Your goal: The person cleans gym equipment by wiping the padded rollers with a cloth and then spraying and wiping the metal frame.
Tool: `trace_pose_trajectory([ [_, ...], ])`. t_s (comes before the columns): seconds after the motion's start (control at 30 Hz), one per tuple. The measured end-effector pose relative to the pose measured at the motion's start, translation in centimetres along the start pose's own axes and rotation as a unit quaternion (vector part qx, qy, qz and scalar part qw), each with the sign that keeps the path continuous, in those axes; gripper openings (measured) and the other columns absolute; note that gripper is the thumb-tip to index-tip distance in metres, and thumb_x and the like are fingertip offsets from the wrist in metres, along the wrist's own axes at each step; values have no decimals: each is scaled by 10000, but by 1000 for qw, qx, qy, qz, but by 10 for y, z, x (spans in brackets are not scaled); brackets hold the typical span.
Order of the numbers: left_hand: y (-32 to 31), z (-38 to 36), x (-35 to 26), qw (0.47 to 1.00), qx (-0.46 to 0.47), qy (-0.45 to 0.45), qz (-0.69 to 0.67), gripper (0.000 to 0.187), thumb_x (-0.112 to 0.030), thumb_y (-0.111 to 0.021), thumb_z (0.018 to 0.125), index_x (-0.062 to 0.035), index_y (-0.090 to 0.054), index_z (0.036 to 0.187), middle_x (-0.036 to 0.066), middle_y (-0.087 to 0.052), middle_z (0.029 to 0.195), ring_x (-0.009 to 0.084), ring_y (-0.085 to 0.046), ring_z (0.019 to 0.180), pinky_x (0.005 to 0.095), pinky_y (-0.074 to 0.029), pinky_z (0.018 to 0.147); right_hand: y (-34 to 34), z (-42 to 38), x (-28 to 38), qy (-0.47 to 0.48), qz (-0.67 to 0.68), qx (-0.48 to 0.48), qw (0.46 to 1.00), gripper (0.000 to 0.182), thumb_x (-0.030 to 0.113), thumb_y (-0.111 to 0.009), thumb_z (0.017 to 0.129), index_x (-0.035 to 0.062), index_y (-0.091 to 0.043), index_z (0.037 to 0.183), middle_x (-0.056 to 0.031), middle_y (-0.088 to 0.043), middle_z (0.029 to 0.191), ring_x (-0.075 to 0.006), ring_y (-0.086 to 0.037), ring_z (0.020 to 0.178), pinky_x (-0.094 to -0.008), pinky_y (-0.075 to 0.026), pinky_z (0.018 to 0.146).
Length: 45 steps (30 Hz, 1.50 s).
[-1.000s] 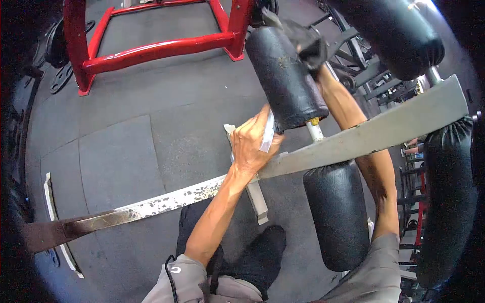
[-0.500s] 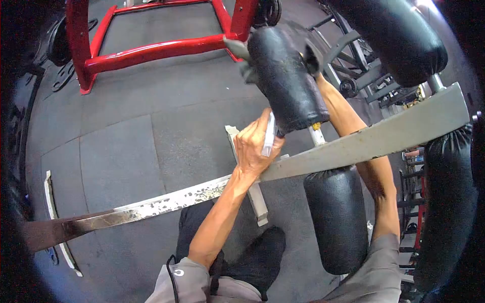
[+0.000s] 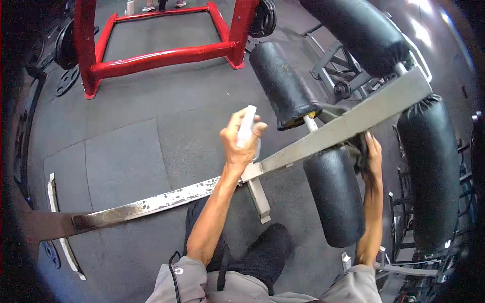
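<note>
My left hand (image 3: 233, 137) is wrapped round a spray bottle (image 3: 246, 125) with a white head, held above the bench's metal beam (image 3: 283, 157). Its lower body is mostly hidden by the hand. A dark grey cloth (image 3: 357, 147) is in my right hand (image 3: 373, 154), pressed near the top of the lower black roller pad (image 3: 334, 197), beneath the beam. Part of the cloth shows behind the beam too. The upper black roller pad (image 3: 283, 81) sits on the same bar across the beam, its end cover worn with yellow foam showing.
A red metal frame (image 3: 161, 56) stands on the dark floor mats ahead. More black pads (image 3: 430, 166) lie to the right, with grey gym equipment (image 3: 336, 68) behind. Weight plates (image 3: 68, 81) are at the left. Another person's shoes (image 3: 148, 8) show at the top.
My right hand and the cloth have come down from the upper roller pad to the lower one. My left hand with the spray bottle has moved slightly left, away from the upper pad.
</note>
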<state>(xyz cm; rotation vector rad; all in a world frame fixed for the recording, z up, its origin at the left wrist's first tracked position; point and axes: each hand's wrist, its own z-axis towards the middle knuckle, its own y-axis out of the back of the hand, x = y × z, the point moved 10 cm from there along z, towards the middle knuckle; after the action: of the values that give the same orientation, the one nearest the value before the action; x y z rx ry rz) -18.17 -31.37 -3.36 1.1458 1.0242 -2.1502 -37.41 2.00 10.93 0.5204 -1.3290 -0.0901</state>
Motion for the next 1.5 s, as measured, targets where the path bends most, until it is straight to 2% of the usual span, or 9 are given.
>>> trace_pose_trajectory([
  [0.23, 20, 59, -90, 986, 38, -65, 149, 456, -425, -635, 945, 28, -671, 973, 95, -699, 866, 185, -651, 915, 371, -479, 914, 126, -161, -123, -89, 115, -179, 973, 385, 347, -568, 989, 6, -609, 1164, -66, -635, 1103, -172, -615, 996, -324, -489, 867],
  [0.43, -9, 106, -137, 949, 115, -96, 279, 948, -561, -693, 855, 129, -316, 1384, 71, -678, 675, 166, -679, 684, 303, -522, 741, 138, -305, -222, -194, 110, -220, 950, 318, 286, -561, 995, 7, -630, 1132, -53, -657, 1018, -146, -608, 892, -302, -479, 805],
  [0.53, -24, 109, -144, 940, 133, -59, 309, 685, -626, -583, 896, 25, -651, 1098, 122, -683, 741, 246, -665, 921, 389, -434, 991, 138, -350, -257, -218, 117, -238, 939, 290, 262, -578, 988, 17, -638, 1131, -53, -658, 1057, -150, -605, 934, -307, -467, 840],
  [0.6, -30, 108, -147, 939, 116, -16, 324, 816, -644, -605, 873, 82, -551, 1242, 103, -679, 712, 208, -680, 824, 369, -491, 907, 137, -367, -268, -233, 128, -238, 934, 348, 273, -580, 983, -5, -619, 1188, -85, -648, 1154, -187, -608, 1026, -333, -454, 917],
  [0.73, -39, 120, -128, 933, 133, 11, 335, 902, -621, -729, 789, 130, -496, 1233, 117, -655, 719, 168, -657, 628, 318, -547, 595, 139, -377, -284, -204, 143, -236, 939, 272, 237, -570, 992, 17, -644, 1133, -56, -668, 1062, -156, -617, 936, -308, -476, 851],
  [0.93, -45, 107, -162, 887, 96, -142, 430, 828, -588, -691, 838, 106, -503, 1248, 83, -662, 645, 177, -672, 635, 311, -526, 573, 143, -382, -289, -187, 118, -234, 947, 253, 206, -585, 988, 12, -653, 1135, -35, -670, 1035, -128, -596, 913, -298, -468, 829],
  [1.1, -42, 77, -136, 913, 172, 34, 369, 716, -547, -754, 801, 73, -556, 1100, 107, -665, 698, 146, -640, 590, 314, -520, 580, 132, -386, -287, -193, 112, -228, 948, 272, 207, -598, 982, 5, -651, 1155, -36, -667, 1031, -129, -592, 923, -299, -464, 837],
  [1.27, -25, 65, -134, 916, 121, -108, 367, 760, -475, -875, 680, 23, -551, 1153, 98, -642, 732, 159, -639, 655, 325, -522, 617, 128, -376, -281, -189, 146, -235, 942, 321, 224, -584, 989, -7, -610, 1212, -63, -659, 1094, -153, -597, 971, -317, -474, 854],
  [1.5, -34, 16, -103, 918, 120, -117, 358, 631, -367, -909, 634, -10, -640, 1078, 98, -651, 714, 148, -631, 644, 332, -516, 618, 131, -211, -201, -137, 173, -206, 953, 512, 384, -513, 1009, -17, -494, 1327, -111, -567, 1256, -227, -558, 1125, -366, -449, 965],
])
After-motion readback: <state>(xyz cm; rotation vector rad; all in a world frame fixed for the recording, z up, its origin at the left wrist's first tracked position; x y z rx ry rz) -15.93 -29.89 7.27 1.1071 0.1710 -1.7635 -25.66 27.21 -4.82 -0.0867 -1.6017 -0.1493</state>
